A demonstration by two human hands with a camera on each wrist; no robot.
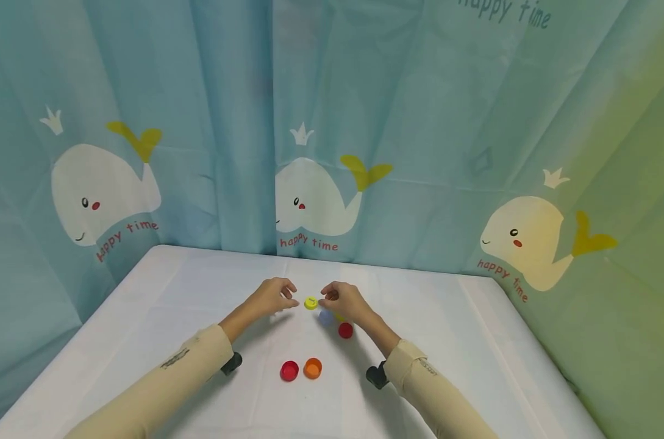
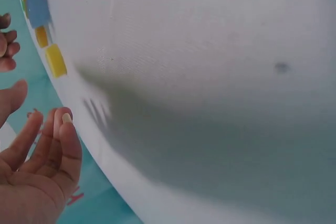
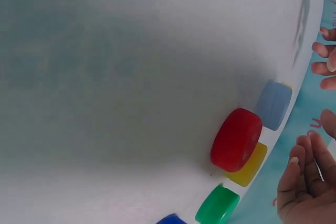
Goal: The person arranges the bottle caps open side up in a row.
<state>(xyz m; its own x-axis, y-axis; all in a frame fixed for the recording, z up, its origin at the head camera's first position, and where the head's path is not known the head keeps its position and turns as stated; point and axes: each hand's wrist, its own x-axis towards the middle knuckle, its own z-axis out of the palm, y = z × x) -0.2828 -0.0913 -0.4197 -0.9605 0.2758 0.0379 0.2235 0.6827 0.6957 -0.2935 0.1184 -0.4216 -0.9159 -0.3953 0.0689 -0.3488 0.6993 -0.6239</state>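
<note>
A yellow bottle cap (image 1: 311, 303) lies on the white table between the two hands, apart from both. To its left is my left hand (image 1: 274, 297), its fingers loosely bent and nothing in them. My right hand (image 1: 346, 302) hovers on the other side, also holding nothing, thumb and fingers apart in the right wrist view. Beneath and beside it are a light blue cap (image 1: 325, 317), a red cap (image 1: 345, 330) and a partly hidden second yellow cap (image 3: 248, 166). A green cap (image 3: 218, 204) and the edge of a dark blue cap (image 3: 172, 220) also show in the right wrist view.
Nearer the body, a red cap (image 1: 289, 371) and an orange cap (image 1: 312, 368) lie side by side, hollow side up. A blue curtain (image 1: 233, 122) with whale prints hangs behind the white table (image 1: 211, 280). Dark wrist cameras (image 1: 377, 376) sit under the sleeves.
</note>
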